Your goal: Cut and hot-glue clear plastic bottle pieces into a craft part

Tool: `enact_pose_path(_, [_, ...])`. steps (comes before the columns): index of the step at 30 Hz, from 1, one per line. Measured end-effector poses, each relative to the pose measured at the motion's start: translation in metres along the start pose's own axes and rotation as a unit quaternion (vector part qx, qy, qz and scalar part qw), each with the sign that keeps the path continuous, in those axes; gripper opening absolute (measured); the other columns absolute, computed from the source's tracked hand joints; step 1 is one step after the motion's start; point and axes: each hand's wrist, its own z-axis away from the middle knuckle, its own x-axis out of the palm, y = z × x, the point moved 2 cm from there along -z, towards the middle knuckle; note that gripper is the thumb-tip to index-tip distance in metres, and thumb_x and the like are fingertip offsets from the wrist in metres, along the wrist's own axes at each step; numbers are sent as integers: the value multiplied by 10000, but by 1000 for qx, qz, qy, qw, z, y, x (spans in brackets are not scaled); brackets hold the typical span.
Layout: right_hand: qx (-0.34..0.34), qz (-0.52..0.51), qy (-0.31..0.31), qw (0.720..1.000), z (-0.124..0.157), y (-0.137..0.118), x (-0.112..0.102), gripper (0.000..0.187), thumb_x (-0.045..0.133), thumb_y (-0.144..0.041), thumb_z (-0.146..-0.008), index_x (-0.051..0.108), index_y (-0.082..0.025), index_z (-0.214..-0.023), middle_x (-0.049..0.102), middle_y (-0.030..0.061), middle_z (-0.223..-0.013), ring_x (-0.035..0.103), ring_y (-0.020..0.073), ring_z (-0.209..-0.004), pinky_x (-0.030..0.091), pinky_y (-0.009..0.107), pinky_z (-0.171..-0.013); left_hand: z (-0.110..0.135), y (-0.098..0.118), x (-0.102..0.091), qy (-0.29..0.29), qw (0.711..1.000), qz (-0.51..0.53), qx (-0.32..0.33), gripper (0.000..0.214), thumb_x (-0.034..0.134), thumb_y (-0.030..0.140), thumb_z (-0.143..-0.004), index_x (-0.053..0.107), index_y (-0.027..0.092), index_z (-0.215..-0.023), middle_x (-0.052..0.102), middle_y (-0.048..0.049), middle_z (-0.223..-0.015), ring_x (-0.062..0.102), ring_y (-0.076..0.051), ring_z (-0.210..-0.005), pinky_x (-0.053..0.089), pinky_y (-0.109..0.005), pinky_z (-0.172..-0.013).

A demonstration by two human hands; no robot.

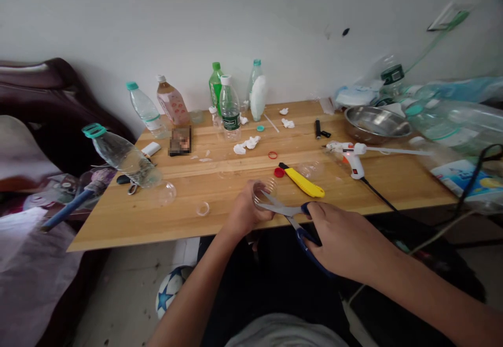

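My left hand [244,212] is wrapped round a clear, ribbed piece of plastic bottle [269,190] at the table's front edge. A pair of scissors with dark blue handles [289,211] is gripped in my right hand [340,234]. Its blades are spread apart, one reaching into the plastic piece and the other beside its near rim. Just beyond lies a yellow utility knife [304,182], with a red bottle cap [279,172] by its tip. To the left of my hands rests a small clear plastic ring [203,208].
Several plastic bottles stand along the wall, among them a labelled water bottle [230,114]. A white glue gun [351,155] with a black cord lies at the right, before a steel bowl [375,127]. Crumpled tissue [247,145] lies mid-table. A ball [171,289] is on the floor.
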Motion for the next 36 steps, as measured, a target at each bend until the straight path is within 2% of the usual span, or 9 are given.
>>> enact_pose_path(4, [9,16,5,1000,0,-3,-1,260,585,-359,-868,595,-131,-993,705,168,-956,701,344,-911,515,413,-724,1,0,-1,9,1000,-3,-11,580,771,76,-540,530,216,-1049,685,-63,-1052,676,-239,-957,538,-381,-870])
enact_pose_path(10, [28,21,-7,999,2,-4,1,230,564,-332,-893,596,-132,-1002,721,162,-954,716,329,-911,521,397,-720,0,-7,2,16,1000,2,-16,653,785,52,-522,502,219,-1087,675,-63,-1066,668,-246,-1010,523,-402,-922])
enact_pose_path(17, [38,30,-2,999,1,-2,2,189,573,-318,-889,597,-152,-975,732,141,-937,727,322,-883,526,402,-699,-1,-4,3,20,999,-6,-29,607,777,51,-522,502,209,-1039,677,-70,-1038,677,-253,-982,532,-415,-906])
enact_pose_path(28, [42,27,44,998,6,-1,9,152,658,-295,-839,613,-174,-918,742,87,-856,739,288,-797,497,358,-635,1,6,1,26,999,-24,-41,607,794,59,-515,501,216,-1023,687,-51,-1020,690,-232,-938,544,-376,-870])
enact_pose_path(36, [47,42,81,995,10,-1,15,114,656,-296,-851,620,-187,-860,746,64,-797,739,250,-716,442,315,-563,1,5,3,29,998,-28,-45,643,832,103,-518,494,211,-1054,692,-70,-1031,687,-255,-973,534,-413,-913])
